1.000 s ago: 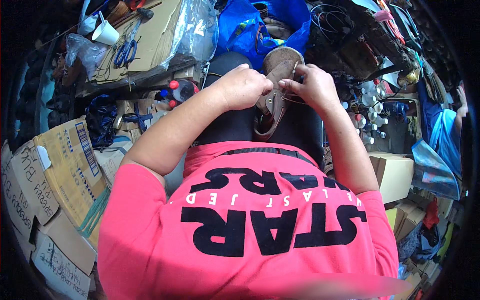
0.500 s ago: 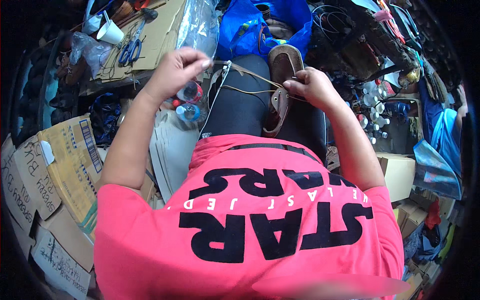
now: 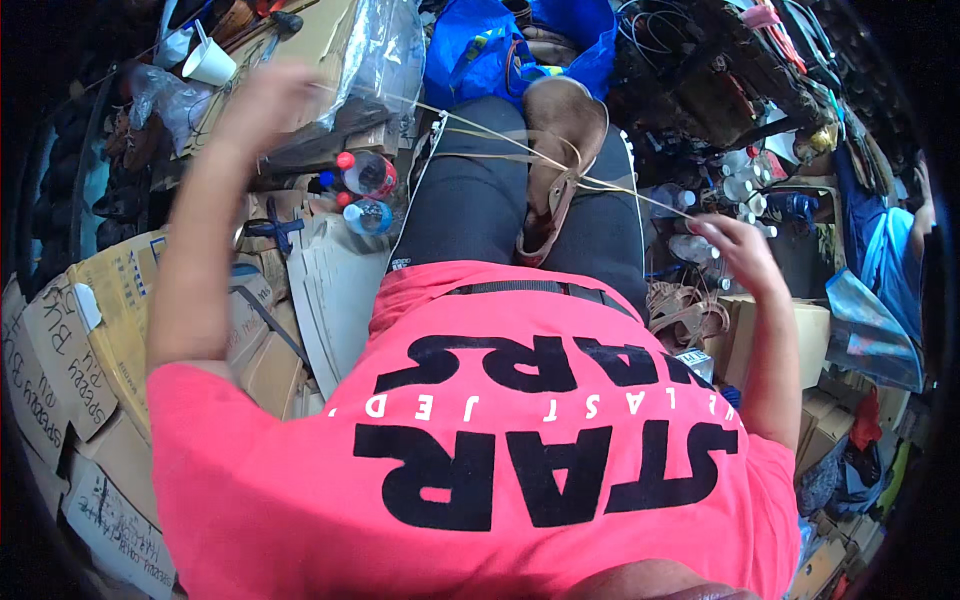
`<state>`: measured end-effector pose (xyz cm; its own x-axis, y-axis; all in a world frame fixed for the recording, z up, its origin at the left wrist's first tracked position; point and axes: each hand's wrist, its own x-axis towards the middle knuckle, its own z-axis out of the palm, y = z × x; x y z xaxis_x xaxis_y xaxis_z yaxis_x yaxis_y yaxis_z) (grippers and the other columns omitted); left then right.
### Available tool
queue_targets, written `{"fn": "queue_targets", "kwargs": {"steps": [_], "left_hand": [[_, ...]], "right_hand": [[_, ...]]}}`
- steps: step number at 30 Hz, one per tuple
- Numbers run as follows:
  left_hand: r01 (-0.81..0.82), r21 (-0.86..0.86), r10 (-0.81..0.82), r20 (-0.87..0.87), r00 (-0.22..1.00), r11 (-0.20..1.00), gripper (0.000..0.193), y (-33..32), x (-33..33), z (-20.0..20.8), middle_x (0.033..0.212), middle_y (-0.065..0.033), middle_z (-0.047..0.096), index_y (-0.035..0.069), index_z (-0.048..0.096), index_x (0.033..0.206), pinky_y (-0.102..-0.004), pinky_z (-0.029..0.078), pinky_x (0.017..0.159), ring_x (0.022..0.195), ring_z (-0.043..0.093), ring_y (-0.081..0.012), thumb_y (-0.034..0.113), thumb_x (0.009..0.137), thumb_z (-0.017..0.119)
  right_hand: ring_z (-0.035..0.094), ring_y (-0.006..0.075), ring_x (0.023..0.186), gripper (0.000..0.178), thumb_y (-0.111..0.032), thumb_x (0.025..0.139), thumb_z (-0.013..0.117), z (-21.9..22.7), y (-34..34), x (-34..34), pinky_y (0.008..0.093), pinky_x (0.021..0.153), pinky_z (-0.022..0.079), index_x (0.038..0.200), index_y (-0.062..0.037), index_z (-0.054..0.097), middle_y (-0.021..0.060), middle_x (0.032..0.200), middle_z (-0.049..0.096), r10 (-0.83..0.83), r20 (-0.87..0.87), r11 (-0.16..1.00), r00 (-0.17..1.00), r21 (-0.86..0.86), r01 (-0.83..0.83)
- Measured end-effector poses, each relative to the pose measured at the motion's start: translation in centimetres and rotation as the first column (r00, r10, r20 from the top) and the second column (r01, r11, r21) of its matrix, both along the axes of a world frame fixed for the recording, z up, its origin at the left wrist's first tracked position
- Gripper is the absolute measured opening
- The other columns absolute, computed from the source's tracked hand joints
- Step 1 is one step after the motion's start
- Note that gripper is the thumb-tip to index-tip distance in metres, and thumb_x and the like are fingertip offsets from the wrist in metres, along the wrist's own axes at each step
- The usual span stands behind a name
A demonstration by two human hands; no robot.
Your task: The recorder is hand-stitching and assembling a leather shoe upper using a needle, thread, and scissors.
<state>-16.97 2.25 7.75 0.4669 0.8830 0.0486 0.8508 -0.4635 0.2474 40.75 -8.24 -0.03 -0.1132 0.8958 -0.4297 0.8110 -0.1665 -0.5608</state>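
A brown leather shoe (image 3: 562, 125) lies across my thighs, toe pointing away, its side eyelet flap facing up. A thin pale cord (image 3: 640, 192) runs through the shoe and stretches taut out to both sides. Its left end leads to my left hand (image 3: 272, 105), raised far out to the left; that hand is blurred, but the tight line ends at its fingers. At the right, my right hand (image 3: 738, 248) pinches the other end beside my knee. Looser tan strands loop over the shoe and my left thigh.
Beyond my knees stands a blue bag (image 3: 470, 60) with shoes in it. Plastic bottles (image 3: 368, 216) stand to the left, and several more (image 3: 738, 188) to the right. A white cup (image 3: 209, 62) is at the far left, near cardboard (image 3: 310, 40). Cardboard boxes (image 3: 120, 300) lie at left.
My hands have moved apart, the left up and outward, the right outward and down. My right hand has left the shoe, and the cord is now drawn tight through it.
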Motion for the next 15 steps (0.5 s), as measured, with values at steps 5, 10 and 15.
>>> {"fn": "queue_targets", "kwargs": {"steps": [5,10,15], "left_hand": [[-0.640,0.482,0.801,-0.349,0.487,0.599,0.031,-0.3,-17.4,12.1,0.103,-0.0129,0.066,0.013,0.066,0.105,-0.0404,0.047,0.081,0.097,0.062,-0.0312,0.035,0.087,0.054],[-0.628,0.175,0.641,-0.019,0.768,0.758,0.033,-1.3,-10.4,4.6,0.095,-0.0182,0.066,0.014,0.064,0.115,-0.0385,0.049,0.076,0.082,0.065,-0.0273,0.023,0.084,0.062],[0.228,0.011,-0.215,0.369,0.904,0.974,0.040,-3.9,10.5,-6.9,0.120,-0.0127,0.060,0.010,0.061,0.119,-0.0322,0.045,0.094,0.108,0.058,-0.0242,0.012,0.079,0.066]], "right_hand": [[0.058,0.0301,0.109,0.038,-0.033,0.090,0.055,1.8,-7.8,20.7,0.0377,0.093,0.043,0.115,-0.0047,0.062,0.0164,0.114,0.063,-0.342,0.648,0.929,0.680,0.124,0.350],[0.057,0.0303,0.112,0.040,-0.029,0.090,0.056,-2.4,-8.9,20.8,0.0376,0.096,0.042,0.124,-0.0080,0.057,0.0165,0.120,0.060,-0.050,0.728,0.909,0.684,-0.250,0.333],[0.057,0.0217,0.087,0.047,-0.020,0.078,0.071,-4.7,-1.8,-1.5,0.0325,0.078,0.045,0.124,-0.0165,0.059,0.0097,0.092,0.058,0.036,-0.087,0.955,0.996,0.296,-0.009]]}}
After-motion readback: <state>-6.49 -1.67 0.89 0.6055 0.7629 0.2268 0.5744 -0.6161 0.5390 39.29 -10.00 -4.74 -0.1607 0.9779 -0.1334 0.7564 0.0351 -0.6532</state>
